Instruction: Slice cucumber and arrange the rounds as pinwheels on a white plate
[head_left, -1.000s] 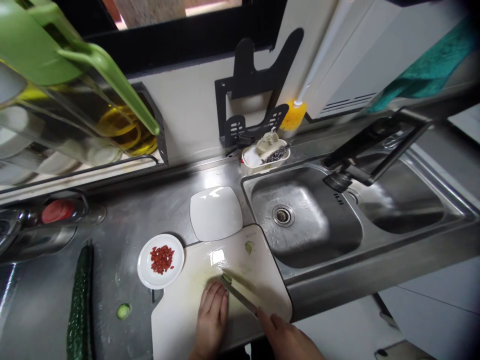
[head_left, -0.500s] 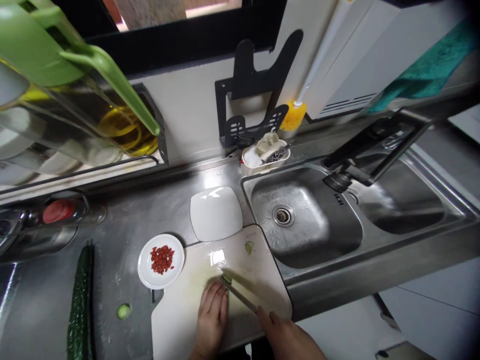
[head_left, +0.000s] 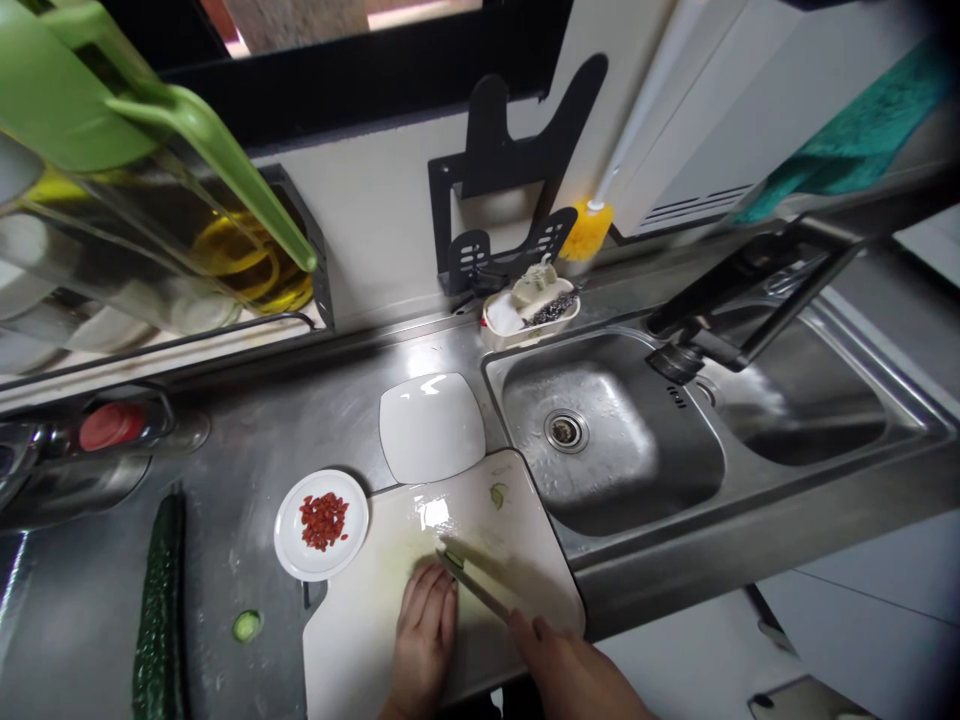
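Observation:
My right hand [head_left: 559,660] grips the handle of a knife [head_left: 476,590], whose blade points up and left over the white cutting board [head_left: 375,620]. A small green cucumber piece [head_left: 454,559] shows against the blade near its tip. My left hand [head_left: 426,625] rests on the board left of the blade, fingers curled and pressed together; anything beneath them is hidden. Near the board's upper left corner, a round white plate [head_left: 287,530] holds red berries [head_left: 324,521]. An empty square white plate [head_left: 433,428] touches the board's far edge.
A whole cucumber [head_left: 160,610] and a cucumber slice [head_left: 246,626] lie on the steel counter at left. To the right is a double sink [head_left: 607,430] with a black faucet [head_left: 720,290]. A sponge tray [head_left: 530,312] sits behind, oil jugs [head_left: 255,250] upper left.
The knife and my right hand have shifted very slightly up and left. More of the cucumber piece shows beside the blade. My left hand has barely moved.

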